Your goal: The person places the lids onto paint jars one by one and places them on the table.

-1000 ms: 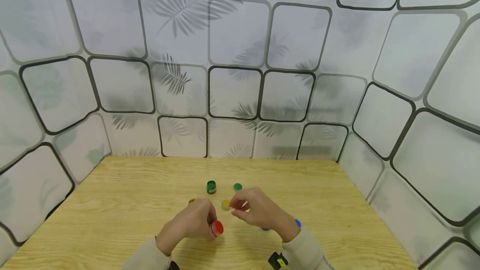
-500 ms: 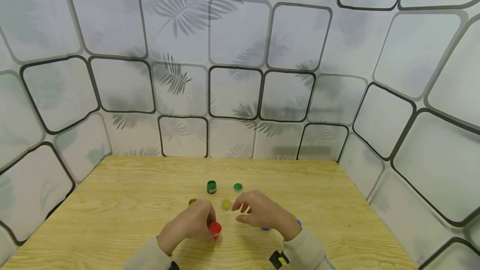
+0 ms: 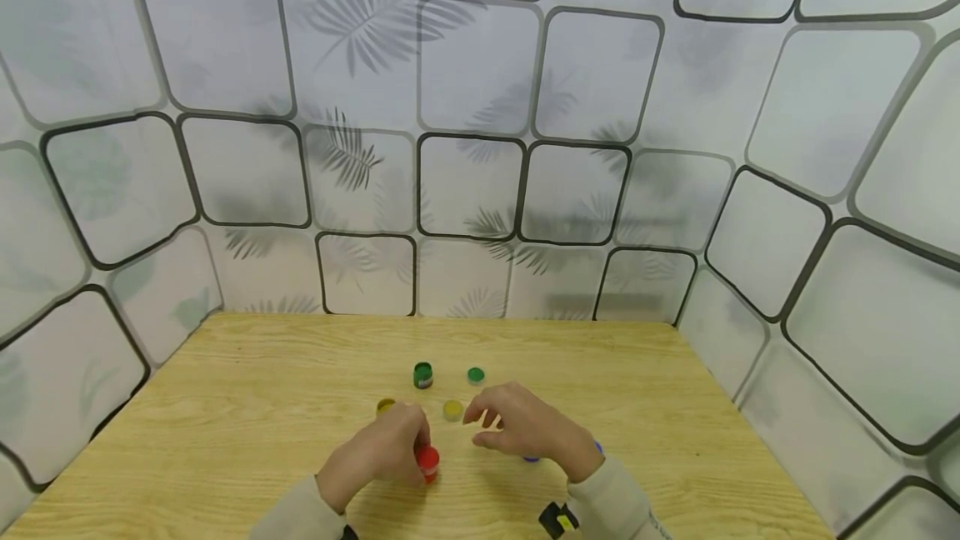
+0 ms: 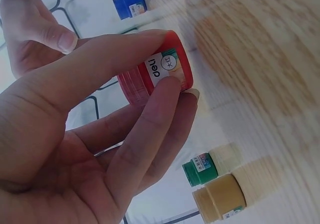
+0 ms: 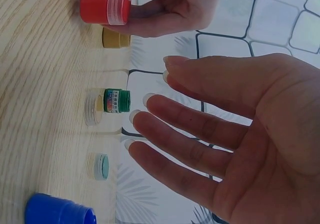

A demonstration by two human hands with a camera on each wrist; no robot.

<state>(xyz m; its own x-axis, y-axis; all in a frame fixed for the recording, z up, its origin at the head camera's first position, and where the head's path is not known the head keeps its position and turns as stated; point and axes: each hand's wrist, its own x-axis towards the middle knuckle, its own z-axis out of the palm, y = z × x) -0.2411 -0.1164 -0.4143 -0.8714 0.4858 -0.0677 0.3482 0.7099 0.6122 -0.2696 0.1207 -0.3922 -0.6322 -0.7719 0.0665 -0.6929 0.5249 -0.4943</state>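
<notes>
My left hand point(image 3: 386, 448) grips a small red paint jar point(image 3: 429, 463) low over the table, thumb on one side and fingers on the other. In the left wrist view the jar point(image 4: 157, 71) shows a "deli" label, and a pale ridged band circles its top end point(image 5: 118, 3) in the right wrist view. My right hand point(image 3: 517, 422) hovers to the right of it, fingers loosely spread and holding nothing. The yellow lid point(image 3: 453, 410) lies just left of its fingertips. Behind my left hand, the yellow paint jar point(image 3: 385, 405) is partly hidden.
Farther back stand an uncapped green paint jar point(image 3: 423, 375) and, to its right, a green lid point(image 3: 476, 375). A blue paint jar point(image 5: 57, 211) is mostly hidden by my right wrist in the head view. Patterned cloth walls point(image 3: 468, 190) edge the wooden table point(image 3: 262, 373).
My left hand has turned the red jar from tilted to upright and brought it lower. My right hand has opened its fingers and drawn slightly back to the right.
</notes>
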